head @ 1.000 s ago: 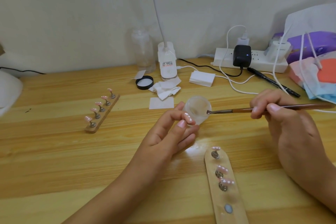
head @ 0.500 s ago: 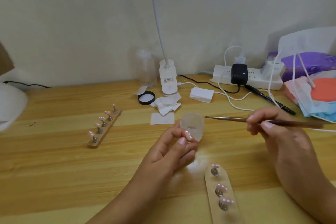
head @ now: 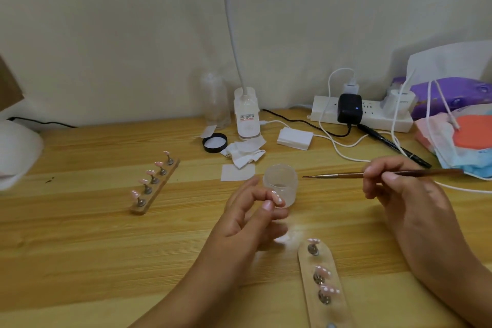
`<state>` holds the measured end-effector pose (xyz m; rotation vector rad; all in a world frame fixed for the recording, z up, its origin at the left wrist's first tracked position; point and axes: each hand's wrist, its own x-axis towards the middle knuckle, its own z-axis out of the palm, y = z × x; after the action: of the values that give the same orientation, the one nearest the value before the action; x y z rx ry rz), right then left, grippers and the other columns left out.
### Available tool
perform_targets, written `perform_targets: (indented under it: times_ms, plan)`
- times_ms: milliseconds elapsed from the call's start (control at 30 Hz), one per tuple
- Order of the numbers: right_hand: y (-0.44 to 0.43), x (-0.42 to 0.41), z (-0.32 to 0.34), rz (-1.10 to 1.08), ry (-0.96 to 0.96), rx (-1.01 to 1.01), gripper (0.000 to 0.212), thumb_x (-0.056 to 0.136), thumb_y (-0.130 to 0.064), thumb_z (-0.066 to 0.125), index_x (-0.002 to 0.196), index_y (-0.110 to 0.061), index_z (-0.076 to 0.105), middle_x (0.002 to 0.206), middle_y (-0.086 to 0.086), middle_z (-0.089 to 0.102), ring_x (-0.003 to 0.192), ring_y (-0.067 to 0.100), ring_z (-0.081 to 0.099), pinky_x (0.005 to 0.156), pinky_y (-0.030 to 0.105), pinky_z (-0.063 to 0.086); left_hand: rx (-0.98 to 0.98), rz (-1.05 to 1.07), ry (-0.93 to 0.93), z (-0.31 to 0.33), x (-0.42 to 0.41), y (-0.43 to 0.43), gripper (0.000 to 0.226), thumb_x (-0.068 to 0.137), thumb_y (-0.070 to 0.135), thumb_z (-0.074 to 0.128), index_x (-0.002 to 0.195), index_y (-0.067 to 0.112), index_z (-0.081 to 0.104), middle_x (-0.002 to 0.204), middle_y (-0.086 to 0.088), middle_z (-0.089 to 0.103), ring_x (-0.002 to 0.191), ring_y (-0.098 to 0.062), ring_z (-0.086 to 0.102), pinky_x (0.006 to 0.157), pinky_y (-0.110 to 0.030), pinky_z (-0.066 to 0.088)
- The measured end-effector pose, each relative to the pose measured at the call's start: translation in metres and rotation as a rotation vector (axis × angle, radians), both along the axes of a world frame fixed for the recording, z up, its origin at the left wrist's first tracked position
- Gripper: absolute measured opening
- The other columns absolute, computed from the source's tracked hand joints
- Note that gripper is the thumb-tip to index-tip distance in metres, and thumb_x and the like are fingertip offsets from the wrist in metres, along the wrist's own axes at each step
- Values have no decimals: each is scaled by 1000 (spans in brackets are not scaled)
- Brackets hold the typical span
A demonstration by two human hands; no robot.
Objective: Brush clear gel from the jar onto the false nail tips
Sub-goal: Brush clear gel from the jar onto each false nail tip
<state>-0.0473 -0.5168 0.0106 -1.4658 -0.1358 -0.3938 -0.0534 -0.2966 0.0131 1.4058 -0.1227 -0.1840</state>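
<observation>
In the middle of the frame the left hand [head: 247, 224] grips the small frosted jar [head: 281, 181] with curled thumb and fingertips. A pink, white-dotted nail tip [head: 277, 197] shows at those fingertips against the jar's wall. I cannot tell whether the jar's base touches the wooden table [head: 93, 261]. A second ago the jar was tipped toward the right with the bristles inside its mouth; now it stands nearly upright and the bristles are out of it. Right of centre, the right hand [head: 399, 194] pinches the brown handle of the brush [head: 346, 175] between thumb and fingers. The brush is held level, its tip just right of the jar and not touching it. At the lower right, the near holder strip [head: 304, 269] carries three dotted false nails [head: 323, 271] on metal pegs. Left of centre, the far holder strip [head: 157, 191] bears five more. A black lid [head: 215, 142] lies behind the jar, beside crumpled white wipes [head: 245, 153].
</observation>
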Motion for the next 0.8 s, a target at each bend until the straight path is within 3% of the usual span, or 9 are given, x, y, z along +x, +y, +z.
perform_targets:
  times_ms: [67, 200, 433, 567, 800]
  plan:
    - [-1, -1, -1, 7, -8, 54, 28, 86, -18, 45, 79, -23, 71, 74, -1, 60, 71, 10, 54, 68, 16, 47, 178, 35, -123, -1, -2, 1, 15, 91, 37, 58, 81, 36, 70, 116, 10, 51, 68, 2, 57, 66, -10, 47]
    - [-1, 1, -2, 97, 9, 146, 33, 88, -19, 44, 81, -16, 76, 70, 3, 63, 63, 12, 57, 61, 19, 50, 244, -23, -167, -4, -2, 2, 11, 83, 39, 63, 84, 40, 73, 79, 25, 61, 68, 3, 52, 68, -10, 42]
    - [-2, 0, -2, 164, 3, 147, 21, 80, -18, 52, 77, -18, 72, 73, 2, 62, 66, 14, 59, 64, 20, 52, 165, -70, -105, -4, -1, 4, 15, 71, 37, 68, 83, 34, 76, 86, 18, 73, 67, 5, 58, 64, -10, 46]
    - [-2, -2, -1, 162, -9, 96, 29, 79, -10, 44, 72, -18, 71, 73, 3, 61, 66, 14, 58, 65, 19, 52, 153, -57, -80, -5, 1, 4, 8, 76, 35, 78, 82, 31, 76, 83, 13, 73, 63, 3, 58, 62, -11, 45]
    - [0, -2, -1, 179, 8, 86, 30, 79, -9, 44, 72, -18, 72, 74, 4, 62, 66, 14, 58, 65, 20, 52, 158, -75, -88, -7, 1, 4, 10, 74, 30, 70, 82, 28, 75, 91, 11, 74, 66, 3, 58, 63, -12, 47]
